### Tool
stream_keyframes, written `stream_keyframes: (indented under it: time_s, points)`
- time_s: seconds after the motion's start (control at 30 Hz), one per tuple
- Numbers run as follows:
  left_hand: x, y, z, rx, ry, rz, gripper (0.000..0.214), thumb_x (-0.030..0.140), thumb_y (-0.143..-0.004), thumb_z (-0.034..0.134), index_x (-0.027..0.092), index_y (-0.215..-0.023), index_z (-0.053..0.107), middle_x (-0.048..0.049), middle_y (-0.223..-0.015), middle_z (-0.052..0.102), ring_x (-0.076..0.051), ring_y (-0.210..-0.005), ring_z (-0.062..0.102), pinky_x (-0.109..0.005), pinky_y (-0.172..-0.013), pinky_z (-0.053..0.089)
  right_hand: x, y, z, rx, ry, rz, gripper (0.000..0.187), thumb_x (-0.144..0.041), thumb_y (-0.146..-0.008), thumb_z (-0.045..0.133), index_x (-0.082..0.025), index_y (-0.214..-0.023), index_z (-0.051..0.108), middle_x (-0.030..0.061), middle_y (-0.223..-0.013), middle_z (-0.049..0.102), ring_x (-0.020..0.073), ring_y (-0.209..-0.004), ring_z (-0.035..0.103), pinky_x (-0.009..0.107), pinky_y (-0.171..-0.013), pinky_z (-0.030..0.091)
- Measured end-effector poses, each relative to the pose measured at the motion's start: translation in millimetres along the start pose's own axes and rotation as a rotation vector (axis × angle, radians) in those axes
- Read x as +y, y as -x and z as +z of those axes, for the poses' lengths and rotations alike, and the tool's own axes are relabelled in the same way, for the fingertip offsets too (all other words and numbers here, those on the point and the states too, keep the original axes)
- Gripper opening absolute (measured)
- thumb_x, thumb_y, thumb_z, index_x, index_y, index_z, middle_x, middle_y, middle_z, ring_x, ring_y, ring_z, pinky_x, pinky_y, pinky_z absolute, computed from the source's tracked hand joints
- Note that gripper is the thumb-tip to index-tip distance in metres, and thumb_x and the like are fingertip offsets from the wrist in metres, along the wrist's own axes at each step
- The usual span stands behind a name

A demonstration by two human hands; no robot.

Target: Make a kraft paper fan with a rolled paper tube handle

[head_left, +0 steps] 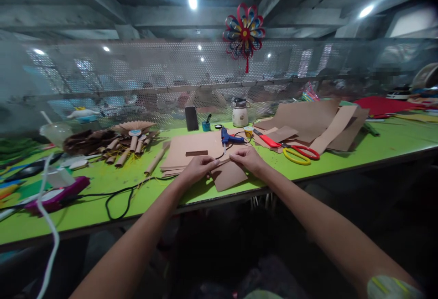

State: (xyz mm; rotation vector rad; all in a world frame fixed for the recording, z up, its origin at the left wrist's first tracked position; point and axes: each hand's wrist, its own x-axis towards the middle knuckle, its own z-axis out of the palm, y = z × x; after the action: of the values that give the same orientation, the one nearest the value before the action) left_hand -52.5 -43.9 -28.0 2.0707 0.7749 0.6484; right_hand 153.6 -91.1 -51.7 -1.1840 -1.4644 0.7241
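Note:
Between both hands, at the table's front edge, is a piece of brown kraft paper with a narrow folded edge along its top. My left hand pinches the left end of that edge. At the right end, my right hand pinches it too. Just beyond the hands, a blue glue gun rests with its nozzle end near a stack of brown card sheets. A dark brown corrugated strip lies on the stack, close to my left hand.
Red-handled and yellow-handled scissors and a red utility knife lie right of the hands. Large brown paper sheets are behind them. Rolled paper tubes, a black cable and a purple power strip occupy the left.

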Motion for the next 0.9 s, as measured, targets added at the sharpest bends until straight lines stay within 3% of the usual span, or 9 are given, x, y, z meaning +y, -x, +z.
stream_keyframes:
  time_s: [0.1, 0.27, 0.4, 0.47, 0.6, 0.73, 0.9]
  points:
    - [-4, -4, 4.1, 0.044, -0.119, 0.077, 0.034, 0.043, -0.076, 0.063, 0.012, -0.085, 0.07, -0.0069, -0.078, 0.067, -0.015, -0.069, 0.056, -0.025, -0.06, 0.041, 1, 1, 4, 0.007, 0.033, -0.04, 0.031, -0.043, -0.073, 0.063, -0.014, -0.061, 0.061, -0.0027, -0.054, 0.049, 0.0087, -0.049, 0.04, 0.021, -0.048, 0.029]
    - [-17, -7, 4.5, 0.118, -0.265, 0.168, 0.023, 0.034, -0.076, 0.062, 0.013, -0.079, 0.072, -0.004, -0.072, 0.063, -0.016, -0.069, 0.056, -0.025, -0.062, 0.041, 3, 3, 8, -0.031, 0.143, -0.172, 0.02, -0.031, -0.077, 0.062, -0.014, -0.069, 0.067, 0.0018, -0.063, 0.061, 0.0128, -0.059, 0.053, 0.024, -0.057, 0.041]
    - [-12, -9, -3.4, 0.156, -0.303, 0.244, 0.017, 0.027, -0.077, 0.061, 0.014, -0.075, 0.072, -0.0027, -0.069, 0.058, -0.015, -0.068, 0.054, -0.025, -0.062, 0.04, -10, -4, 3, -0.055, 0.423, -0.517, 0.008, -0.019, -0.079, 0.064, -0.015, -0.078, 0.071, 0.0056, -0.075, 0.063, 0.0152, -0.071, 0.055, 0.026, -0.065, 0.043]
    - [1, -8, -8.3, 0.205, -0.374, 0.325, 0.014, 0.022, -0.08, 0.059, 0.015, -0.076, 0.072, -0.0029, -0.07, 0.055, -0.014, -0.07, 0.052, -0.025, -0.062, 0.039, -24, -8, -2, -0.061, 0.602, -0.718, 0.012, -0.012, -0.083, 0.058, -0.016, -0.081, 0.07, 0.0071, -0.079, 0.061, 0.0165, -0.075, 0.053, 0.028, -0.067, 0.042]
    - [29, 0, -11.8, 0.396, -0.814, 0.651, 0.023, 0.021, -0.089, 0.048, 0.017, -0.08, 0.069, -0.0054, -0.075, 0.053, -0.016, -0.074, 0.047, -0.028, -0.065, 0.038, -54, -3, -13, -0.02, 0.921, -0.936, 0.023, -0.013, -0.091, 0.046, -0.016, -0.084, 0.068, 0.0083, -0.08, 0.058, 0.0196, -0.081, 0.047, 0.034, -0.074, 0.038]
    - [32, 20, 0.0, 0.341, -1.087, 0.814, 0.025, 0.015, -0.092, 0.04, 0.017, -0.094, 0.064, -0.0064, -0.079, 0.053, -0.018, -0.076, 0.044, -0.03, -0.067, 0.039, -54, 22, -16, -0.058, 1.083, -0.98, 0.028, -0.014, -0.094, 0.038, -0.015, -0.088, 0.065, 0.0093, -0.08, 0.055, 0.0209, -0.082, 0.043, 0.036, -0.076, 0.035]
    - [12, 46, 22.0, 0.122, -1.045, 0.768, 0.021, 0.015, -0.091, 0.042, 0.015, -0.083, 0.061, -0.0068, -0.082, 0.054, -0.019, -0.077, 0.045, -0.031, -0.069, 0.039, -21, 56, -7, -0.265, 1.078, -1.007, 0.023, -0.012, -0.092, 0.04, -0.013, -0.084, 0.062, 0.0091, -0.079, 0.055, 0.02, -0.079, 0.044, 0.033, -0.072, 0.037]
